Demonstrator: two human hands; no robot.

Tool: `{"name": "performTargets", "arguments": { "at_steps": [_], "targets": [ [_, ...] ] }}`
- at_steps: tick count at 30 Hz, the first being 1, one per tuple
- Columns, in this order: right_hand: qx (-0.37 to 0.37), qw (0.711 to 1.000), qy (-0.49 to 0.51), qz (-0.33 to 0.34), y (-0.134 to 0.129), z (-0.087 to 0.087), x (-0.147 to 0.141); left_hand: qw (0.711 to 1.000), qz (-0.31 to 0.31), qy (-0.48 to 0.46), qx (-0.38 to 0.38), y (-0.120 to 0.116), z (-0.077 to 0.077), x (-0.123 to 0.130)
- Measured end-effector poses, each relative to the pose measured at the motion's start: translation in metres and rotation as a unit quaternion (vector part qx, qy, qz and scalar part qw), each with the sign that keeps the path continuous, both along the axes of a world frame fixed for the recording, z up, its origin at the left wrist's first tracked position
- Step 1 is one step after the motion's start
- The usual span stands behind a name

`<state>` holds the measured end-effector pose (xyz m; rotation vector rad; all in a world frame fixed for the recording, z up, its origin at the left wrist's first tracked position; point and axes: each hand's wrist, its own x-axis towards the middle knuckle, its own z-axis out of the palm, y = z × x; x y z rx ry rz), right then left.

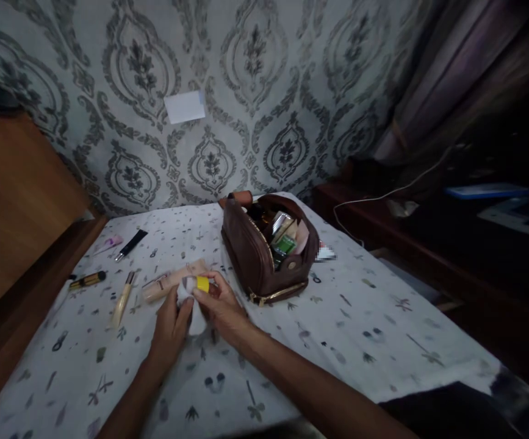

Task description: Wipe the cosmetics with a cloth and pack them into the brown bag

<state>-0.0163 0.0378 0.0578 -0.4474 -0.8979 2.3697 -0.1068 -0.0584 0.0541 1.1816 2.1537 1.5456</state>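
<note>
My left hand [169,323] is closed on a crumpled white cloth or tissue [197,320], which hangs down between my hands. My right hand [227,311] pinches a small yellow cylindrical thing, perhaps a cap [202,284], pressed against the white material. What lies under the fingers is hidden. Just beyond my hands rests a large beige cosmetic tube [158,289]. To the right stands an open brown toiletry bag [246,256], its zip undone, with a green packet [285,245] and other items inside.
On the patterned white cloth [328,366] at left lie a slim beige tube [121,305], a black-and-yellow tube [88,280], a dark tube [131,245] and a pinkish item [107,244]. A wooden panel [17,201] borders the left. A white cable [383,196] runs at right.
</note>
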Motion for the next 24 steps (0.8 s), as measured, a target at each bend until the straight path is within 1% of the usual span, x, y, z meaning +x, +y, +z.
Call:
{"name": "performTargets", "arguments": {
  "at_steps": [3, 6, 9, 12, 14, 16, 19, 22, 24],
  "targets": [
    [0.055, 0.998, -0.020, -0.022, -0.001, 0.001, 0.002, 1.000, -0.005, -0.013, 0.007, 0.000, 0.001, -0.003],
    [0.081, 0.996, -0.019, -0.017, 0.000, 0.004, 0.004, 0.999, -0.018, -0.023, 0.031, -0.001, 0.005, -0.007],
    [0.098, 0.995, -0.011, 0.000, 0.004, 0.010, 0.006, 0.999, -0.026, -0.003, 0.020, 0.001, 0.013, -0.008],
    [0.113, 0.993, 0.013, 0.013, 0.009, 0.019, 0.009, 0.999, 0.007, 0.045, 0.017, 0.005, 0.026, -0.007],
    [0.130, 0.991, 0.022, 0.036, 0.011, 0.029, 0.014, 0.996, 0.020, 0.081, 0.027, 0.007, 0.036, -0.007],
    [0.147, 0.987, 0.021, 0.058, 0.015, 0.040, 0.022, 0.992, -0.006, 0.124, 0.027, 0.008, 0.046, -0.008],
    [0.171, 0.982, 0.018, 0.073, 0.021, 0.062, 0.037, 0.984, -0.047, 0.174, 0.016, 0.010, 0.060, -0.009],
    [0.204, 0.975, 0.030, 0.076, 0.033, 0.086, 0.052, 0.984, -0.038, 0.172, 0.025, 0.016, 0.074, -0.006],
    [0.230, 0.970, 0.033, 0.076, 0.044, 0.103, 0.061, 0.986, -0.027, 0.159, 0.038, 0.024, 0.086, -0.002]
  ]
}}
